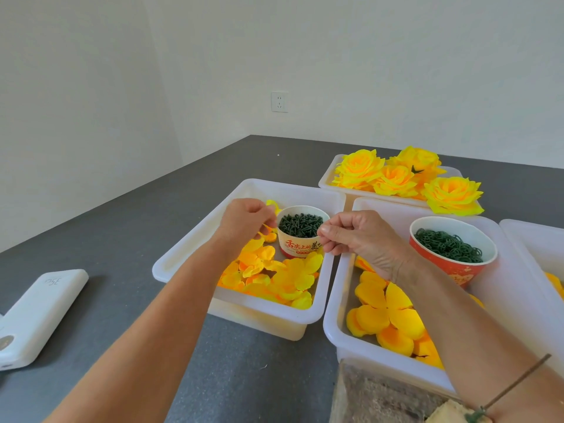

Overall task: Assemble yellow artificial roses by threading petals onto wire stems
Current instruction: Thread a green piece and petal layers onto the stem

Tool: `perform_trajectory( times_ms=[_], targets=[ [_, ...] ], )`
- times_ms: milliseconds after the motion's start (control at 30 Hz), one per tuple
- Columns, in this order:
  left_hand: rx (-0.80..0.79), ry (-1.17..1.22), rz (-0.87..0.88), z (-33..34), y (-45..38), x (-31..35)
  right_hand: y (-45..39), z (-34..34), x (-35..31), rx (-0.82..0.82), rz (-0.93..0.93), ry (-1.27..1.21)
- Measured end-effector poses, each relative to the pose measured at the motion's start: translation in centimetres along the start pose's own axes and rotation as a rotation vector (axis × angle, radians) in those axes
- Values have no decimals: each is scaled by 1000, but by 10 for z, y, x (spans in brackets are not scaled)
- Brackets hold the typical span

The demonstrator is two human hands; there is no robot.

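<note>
Both hands are raised over the left white plastic tray [189,248]. The left hand [244,219] pinches a small yellow fabric petal [266,228]. The right hand [354,236] is curled with fingertips pinched; its contents cannot be determined. Loose petals fill the tray.

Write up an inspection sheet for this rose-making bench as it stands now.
Surface: dark grey matte tabletop set in a white-walled corner.
Job's things: white plastic bin of small yellow fabric petals holding a white paper cup of dark green pegs; second white bin of large yellow petals holding a red paper cup of green rings; far white tray of finished yellow roses; wire stem at lower right.
Clutter: white power bank at left.
Grippers: left hand pinches a small yellow petal; right hand is curled by the peg cup, contents cannot be told.
Cables: nothing seen.
Surroundings: white wall socket.
</note>
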State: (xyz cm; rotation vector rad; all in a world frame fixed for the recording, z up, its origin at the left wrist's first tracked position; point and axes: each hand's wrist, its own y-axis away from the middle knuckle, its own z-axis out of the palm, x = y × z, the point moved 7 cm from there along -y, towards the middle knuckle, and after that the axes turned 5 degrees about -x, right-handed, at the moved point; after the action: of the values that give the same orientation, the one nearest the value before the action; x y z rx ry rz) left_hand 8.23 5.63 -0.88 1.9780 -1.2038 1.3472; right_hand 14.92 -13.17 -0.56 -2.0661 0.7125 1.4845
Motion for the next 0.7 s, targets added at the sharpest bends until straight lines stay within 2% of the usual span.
perform_trajectory(
  times_ms=[67, 100, 200, 300, 400, 500, 600, 700],
  targets=[
    [183, -164, -84, -18, -7, -15, 0, 0, 0, -2, 0, 3],
    [197, -286, -128, -22, -10, -22, 0, 0, 0, -3, 1, 5],
    [86, -702, -201, -17, -11, -31, 0, 0, 0, -5, 4, 10],
    [-73, -911, -239, -6, -8, -35, 1, 0, 0, -3, 4, 14],
    [-241, -1000, -305, 4, -3, -42, 0, 0, -1, -1, 5, 13],
    [-223, -1044, -280, 2, -4, -37, 1, 1, -2, -7, 4, 16],
    [-219, -956, -292, 2, -5, -36, 1, 1, -1, -9, 3, 21],
    [-248, -1037, -259, 6, -4, -34, 0, 0, -1, -7, 1, 24]
  ],
)
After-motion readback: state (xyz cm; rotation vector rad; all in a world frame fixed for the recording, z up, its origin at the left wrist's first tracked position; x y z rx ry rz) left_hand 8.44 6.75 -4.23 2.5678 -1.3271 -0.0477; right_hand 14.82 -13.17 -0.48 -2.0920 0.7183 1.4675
